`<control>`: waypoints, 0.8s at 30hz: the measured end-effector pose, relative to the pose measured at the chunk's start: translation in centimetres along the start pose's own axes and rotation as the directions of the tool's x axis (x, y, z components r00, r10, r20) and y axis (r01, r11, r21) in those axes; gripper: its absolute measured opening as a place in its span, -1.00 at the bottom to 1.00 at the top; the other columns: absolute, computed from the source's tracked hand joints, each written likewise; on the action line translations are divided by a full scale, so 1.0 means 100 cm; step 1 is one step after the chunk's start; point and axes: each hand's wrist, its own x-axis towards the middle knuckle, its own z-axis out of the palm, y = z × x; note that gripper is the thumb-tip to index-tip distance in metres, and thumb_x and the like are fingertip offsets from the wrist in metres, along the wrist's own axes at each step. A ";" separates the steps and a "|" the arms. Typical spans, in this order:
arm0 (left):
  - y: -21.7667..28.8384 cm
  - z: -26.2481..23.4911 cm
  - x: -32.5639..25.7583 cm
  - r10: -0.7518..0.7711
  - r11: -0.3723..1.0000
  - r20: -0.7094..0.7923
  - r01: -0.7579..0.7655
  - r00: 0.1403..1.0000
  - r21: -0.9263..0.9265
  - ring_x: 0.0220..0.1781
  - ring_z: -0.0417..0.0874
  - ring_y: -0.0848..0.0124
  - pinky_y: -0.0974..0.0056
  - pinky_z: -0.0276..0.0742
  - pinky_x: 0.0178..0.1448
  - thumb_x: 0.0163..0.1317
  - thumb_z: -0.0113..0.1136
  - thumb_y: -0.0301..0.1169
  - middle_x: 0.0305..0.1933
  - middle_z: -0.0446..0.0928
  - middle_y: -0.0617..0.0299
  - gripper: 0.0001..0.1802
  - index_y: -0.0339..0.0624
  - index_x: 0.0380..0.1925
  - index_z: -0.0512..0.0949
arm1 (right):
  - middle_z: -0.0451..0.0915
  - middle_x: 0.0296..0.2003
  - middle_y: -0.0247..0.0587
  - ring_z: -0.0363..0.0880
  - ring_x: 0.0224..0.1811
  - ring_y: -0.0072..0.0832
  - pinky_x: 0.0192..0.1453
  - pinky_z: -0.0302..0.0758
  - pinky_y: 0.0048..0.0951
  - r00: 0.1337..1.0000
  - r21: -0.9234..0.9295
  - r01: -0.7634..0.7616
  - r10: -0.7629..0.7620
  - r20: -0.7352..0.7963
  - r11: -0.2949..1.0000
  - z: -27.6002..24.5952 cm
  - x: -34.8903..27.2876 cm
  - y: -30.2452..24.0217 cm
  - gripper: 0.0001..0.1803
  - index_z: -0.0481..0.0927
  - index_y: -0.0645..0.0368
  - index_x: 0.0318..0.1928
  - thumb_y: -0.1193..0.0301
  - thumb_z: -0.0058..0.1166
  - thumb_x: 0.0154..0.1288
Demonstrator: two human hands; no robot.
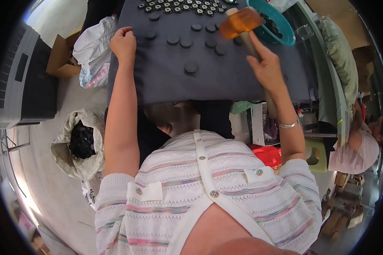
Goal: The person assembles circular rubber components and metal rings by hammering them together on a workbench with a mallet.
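Observation:
My right hand (267,68) is wrapped round the handle of a mallet (241,23) with an amber, see-through head. The mallet's head is a little blurred and hangs over the right part of the dark cloth-covered table (157,80). At the table's left edge my left hand (124,43) is closed with curled fingers; whether anything is inside cannot be seen. Between the hands, several black round discs lie scattered, among them a near disc (190,66) and another disc (172,40). Beyond them stand rows of small black rings with pale centres (177,9).
A teal basin (290,38) with black pieces sits at the far right. Left of the table are a white sack (95,46), a cardboard box (61,57) and an open woven sack (98,123) of black pieces. Another person (355,151) is at the right. A green stool (317,155) stands nearby.

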 end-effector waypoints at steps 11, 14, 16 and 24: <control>0.004 0.000 -0.006 -0.063 0.997 0.027 0.064 0.998 -0.030 -0.51 0.60 0.49 0.43 0.48 -0.37 0.04 0.04 -0.54 -0.51 0.58 0.18 -0.82 -0.31 -0.39 0.62 | 0.45 -0.45 0.00 0.48 -0.35 -0.06 -0.20 0.40 -0.21 0.994 -0.067 -0.081 0.085 0.064 0.994 -0.004 -0.017 -0.002 -0.25 0.24 -0.12 0.30 0.53 0.09 0.03; 0.010 0.001 -0.008 -0.043 0.997 0.028 0.044 0.999 -0.061 -0.52 0.59 0.50 0.42 0.48 -0.36 0.04 0.05 -0.53 -0.51 0.58 0.19 -0.82 -0.31 -0.38 0.62 | 0.46 -0.43 0.02 0.50 -0.32 -0.07 -0.16 0.41 -0.24 0.972 -0.170 -0.145 0.172 0.157 0.975 0.000 -0.023 -0.004 -0.24 0.23 -0.08 0.30 0.55 0.09 0.02; 0.005 0.001 -0.005 -0.072 0.997 0.028 0.072 0.997 -0.011 -0.51 0.59 0.50 0.43 0.48 -0.37 0.05 0.05 -0.53 -0.50 0.59 0.19 -0.82 -0.32 -0.37 0.62 | 0.51 -0.35 0.05 0.53 -0.26 -0.07 -0.11 0.43 -0.29 0.975 -0.110 -0.094 0.114 0.189 0.989 0.007 -0.020 0.018 -0.24 0.24 -0.04 0.30 0.55 0.09 0.01; 0.011 0.000 -0.008 -0.066 0.997 0.015 0.067 0.998 -0.042 -0.51 0.59 0.51 0.43 0.48 -0.37 0.07 0.04 -0.54 -0.50 0.59 0.19 -0.82 -0.32 -0.38 0.62 | 0.53 -0.28 0.12 0.54 -0.20 -0.03 -0.08 0.44 -0.19 0.997 -0.209 0.029 -0.042 -0.060 0.977 0.012 0.060 0.043 -0.31 0.28 -0.05 0.27 0.46 0.09 0.05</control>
